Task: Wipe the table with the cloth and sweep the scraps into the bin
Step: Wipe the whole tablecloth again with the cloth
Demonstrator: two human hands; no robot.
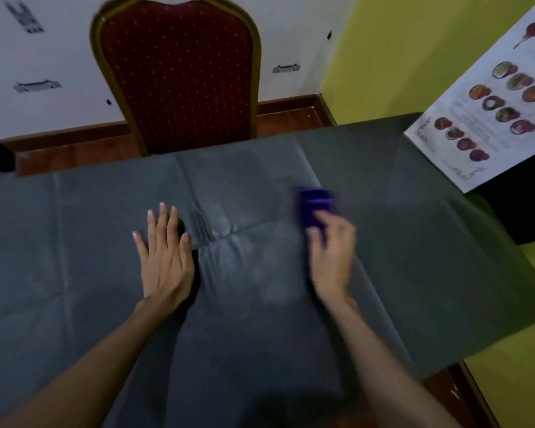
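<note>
A dark grey cover lies over the table (74,242), creased near the middle. My left hand (164,257) rests flat on it with fingers spread, pressing the cover down left of centre. My right hand (331,251) is blurred and holds a small purple cloth (314,208) against the cover, right of centre. A pale streaky patch shows on the cover between the two hands. No scraps and no bin are visible.
A red chair with a gold frame (179,75) stands at the table's far edge. A printed sheet with food pictures (488,112) hangs on the yellow wall at the far right. The table's right edge drops to a wooden floor (464,393).
</note>
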